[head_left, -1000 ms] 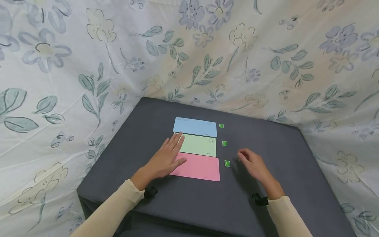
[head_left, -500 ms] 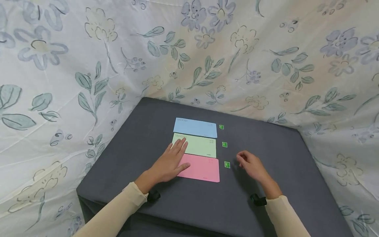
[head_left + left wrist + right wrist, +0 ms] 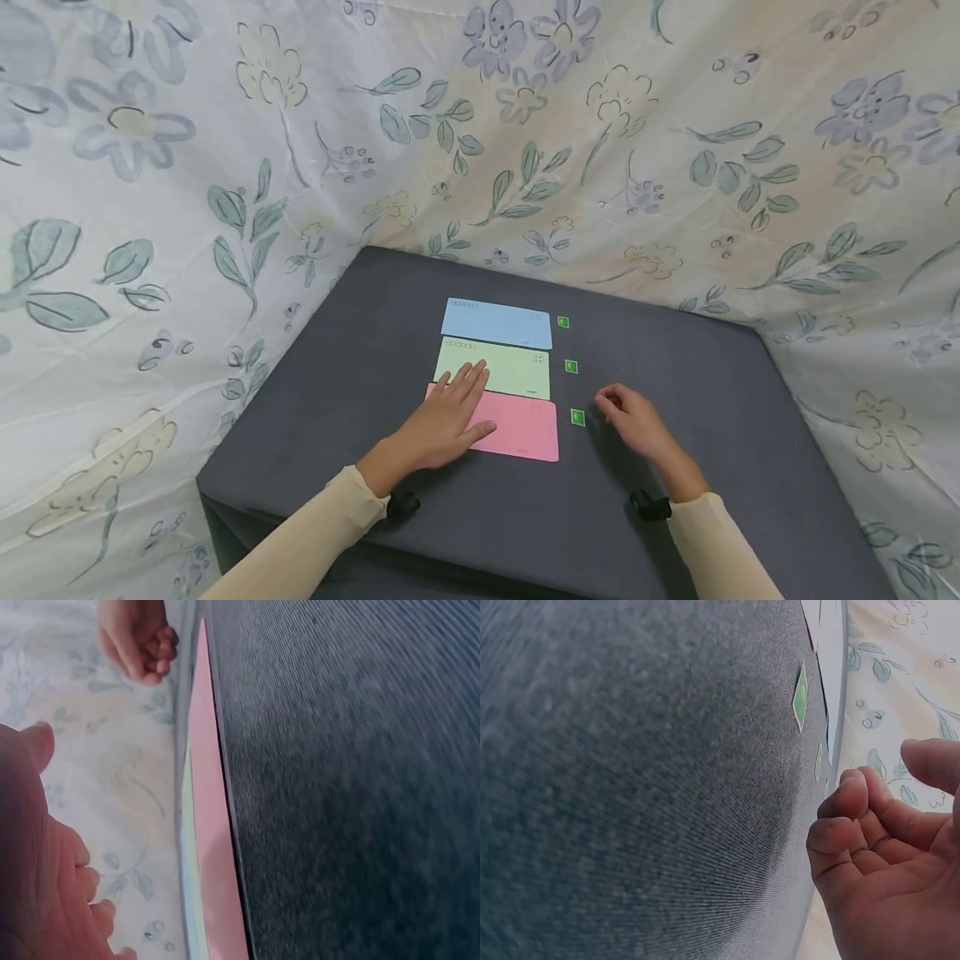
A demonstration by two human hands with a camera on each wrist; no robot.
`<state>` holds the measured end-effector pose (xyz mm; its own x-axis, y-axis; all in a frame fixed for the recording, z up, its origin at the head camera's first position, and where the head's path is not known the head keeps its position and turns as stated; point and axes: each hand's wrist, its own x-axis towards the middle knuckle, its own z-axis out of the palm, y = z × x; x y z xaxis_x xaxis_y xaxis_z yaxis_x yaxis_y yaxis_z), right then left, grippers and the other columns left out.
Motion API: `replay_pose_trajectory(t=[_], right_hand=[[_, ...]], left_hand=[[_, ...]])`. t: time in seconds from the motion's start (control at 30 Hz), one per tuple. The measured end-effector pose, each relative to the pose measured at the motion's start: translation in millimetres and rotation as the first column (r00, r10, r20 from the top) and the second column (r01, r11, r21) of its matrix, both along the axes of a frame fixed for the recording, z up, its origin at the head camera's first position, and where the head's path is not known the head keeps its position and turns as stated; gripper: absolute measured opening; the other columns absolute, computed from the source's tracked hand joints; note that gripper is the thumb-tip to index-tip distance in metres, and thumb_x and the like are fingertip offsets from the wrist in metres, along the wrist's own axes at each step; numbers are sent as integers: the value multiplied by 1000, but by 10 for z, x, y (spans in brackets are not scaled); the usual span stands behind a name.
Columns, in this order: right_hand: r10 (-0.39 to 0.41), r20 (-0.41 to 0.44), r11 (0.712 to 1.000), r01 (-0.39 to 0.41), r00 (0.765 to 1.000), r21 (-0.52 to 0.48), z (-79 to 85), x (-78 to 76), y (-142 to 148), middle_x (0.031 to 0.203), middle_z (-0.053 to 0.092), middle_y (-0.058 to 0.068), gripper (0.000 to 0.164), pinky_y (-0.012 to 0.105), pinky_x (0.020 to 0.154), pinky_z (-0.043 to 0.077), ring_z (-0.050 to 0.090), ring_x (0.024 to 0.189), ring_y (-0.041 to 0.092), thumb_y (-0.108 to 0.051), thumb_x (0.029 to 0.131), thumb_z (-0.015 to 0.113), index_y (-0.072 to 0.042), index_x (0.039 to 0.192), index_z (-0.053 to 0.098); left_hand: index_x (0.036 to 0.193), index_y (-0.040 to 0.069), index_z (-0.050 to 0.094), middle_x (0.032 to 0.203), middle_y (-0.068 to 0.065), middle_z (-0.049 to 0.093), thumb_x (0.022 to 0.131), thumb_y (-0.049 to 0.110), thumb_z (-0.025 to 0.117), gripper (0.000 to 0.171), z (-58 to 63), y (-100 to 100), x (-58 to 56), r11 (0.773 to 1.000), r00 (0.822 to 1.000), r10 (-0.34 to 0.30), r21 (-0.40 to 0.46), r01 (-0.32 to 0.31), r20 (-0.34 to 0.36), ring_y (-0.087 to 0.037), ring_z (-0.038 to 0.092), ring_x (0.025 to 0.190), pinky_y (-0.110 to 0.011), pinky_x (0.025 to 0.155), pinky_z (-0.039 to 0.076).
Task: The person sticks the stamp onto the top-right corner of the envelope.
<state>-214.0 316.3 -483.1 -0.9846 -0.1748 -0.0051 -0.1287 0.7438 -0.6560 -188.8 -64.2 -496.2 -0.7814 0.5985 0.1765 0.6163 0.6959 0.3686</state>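
Three envelopes lie in a column on the dark table: blue [image 3: 497, 323] at the back, light green [image 3: 517, 372] in the middle, pink [image 3: 525, 425] in front. Small green stamps lie to their right, one beside each envelope: the far stamp [image 3: 563, 322], the middle stamp [image 3: 572, 367] and the near stamp [image 3: 577, 417]. My left hand [image 3: 446, 421] is held above the pink envelope with fingers straight, its fingertips over the green one; it covers part of both. Loosely curled and holding nothing, my right hand [image 3: 636, 421] hovers just right of the near stamp.
A dark cloth covers the table [image 3: 322, 400], whose front edge runs below my forearms. Floral curtains [image 3: 570, 167] rise behind the table and at its sides. Each wrist wears a black strap [image 3: 649, 506].
My left hand has moved right and slightly toward me, uncovering the left parts of the green and pink envelopes. The right hand has drifted slightly left. Envelopes and stamps stay in place.
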Motion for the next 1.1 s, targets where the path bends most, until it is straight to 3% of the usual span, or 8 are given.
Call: replay_pose_trajectory(t=[0.3,0.8,1.1], right_hand=[[10,94,1000,-11,996,5,-79,-32,-6,88,64,8,28,39,69,49,59,77,23,-23,114,61,3,121,67],[-23,106,1000,22,994,15,-102,-62,-28,90,65,9,28,39,68,48,59,77,23,-20,114,60,6,121,70],[-47,83,998,43,995,43,-157,-104,-51,93,65,8,23,38,69,50,60,79,22,-16,112,61,5,116,71]], left_hand=[[173,2,13,182,-12,6,114,58,40,86,11,133,48,1000,999,-12,-25,13,53,-35,7,166,-55,132,7],[173,3,17,182,-11,9,113,60,42,87,-62,308,92,998,997,-11,-57,16,81,-33,10,166,-54,132,10],[173,3,17,181,-11,11,111,65,40,91,-107,392,148,989,994,-37,-136,52,104,-33,10,166,-53,132,11]])
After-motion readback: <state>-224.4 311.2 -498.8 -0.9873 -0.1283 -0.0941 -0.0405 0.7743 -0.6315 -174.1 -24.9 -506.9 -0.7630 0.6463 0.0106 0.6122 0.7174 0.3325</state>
